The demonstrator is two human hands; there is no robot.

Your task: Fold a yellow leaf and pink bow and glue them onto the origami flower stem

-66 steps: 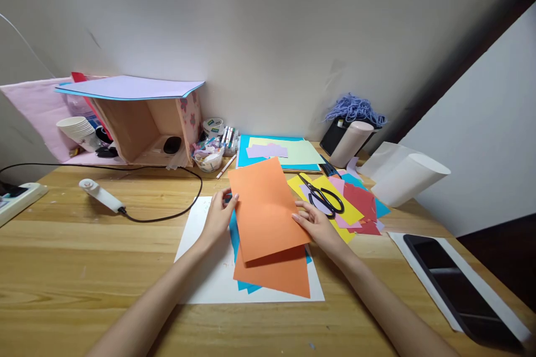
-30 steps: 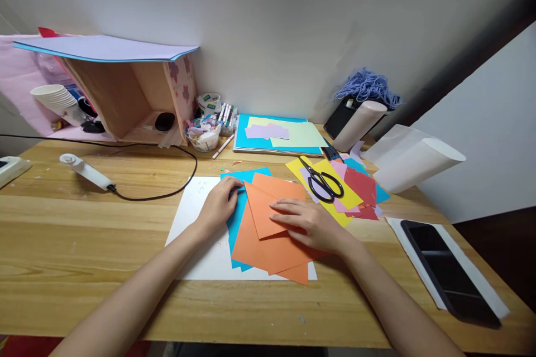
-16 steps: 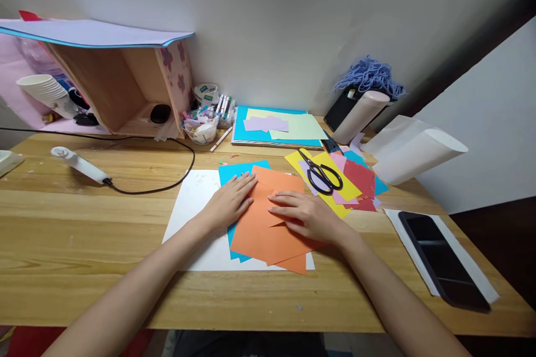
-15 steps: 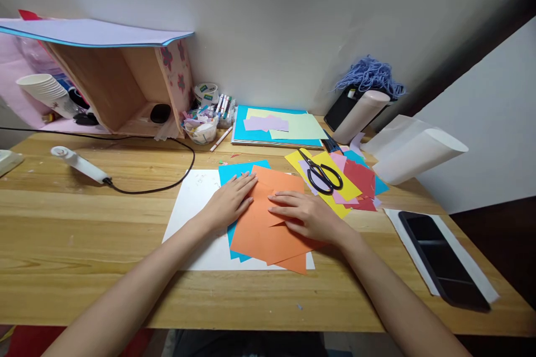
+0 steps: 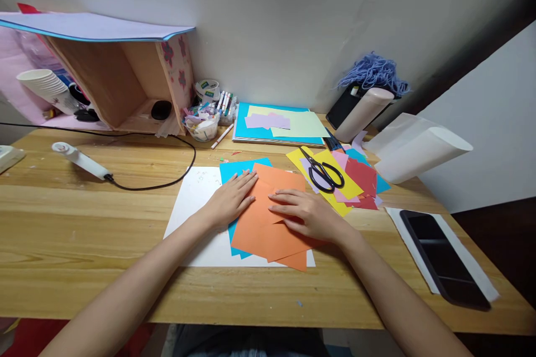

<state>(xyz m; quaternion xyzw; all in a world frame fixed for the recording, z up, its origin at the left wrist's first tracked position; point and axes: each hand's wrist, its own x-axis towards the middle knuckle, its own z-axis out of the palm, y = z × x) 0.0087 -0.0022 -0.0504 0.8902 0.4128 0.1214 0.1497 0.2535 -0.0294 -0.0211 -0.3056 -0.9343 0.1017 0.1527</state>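
Observation:
Orange paper sheets [image 5: 259, 234] lie overlapping in front of me, on top of blue paper [image 5: 234, 169] and a white sheet [image 5: 188, 195]. My left hand [image 5: 230, 199] rests flat across the left edge of the orange and blue paper, fingers stretched out. On the right part of the orange paper lies my right hand [image 5: 307, 213], its fingers extended and slightly apart. A cut or slit shows in the orange paper beside its fingertips. Black-handled scissors [image 5: 324, 173] lie on yellow paper [image 5: 352, 175] beyond my right hand.
Red paper scraps [image 5: 362, 178] lie by the scissors. A phone [image 5: 444, 259] rests at the right. At the back are a stack of coloured paper [image 5: 251, 131], a tub of scraps [image 5: 203, 127] and an open box [image 5: 125, 78]. A white corded tool [image 5: 81, 162] lies left.
Both hands stay in the same place on the orange paper. The whole view has shifted very slightly; nothing else visibly differs.

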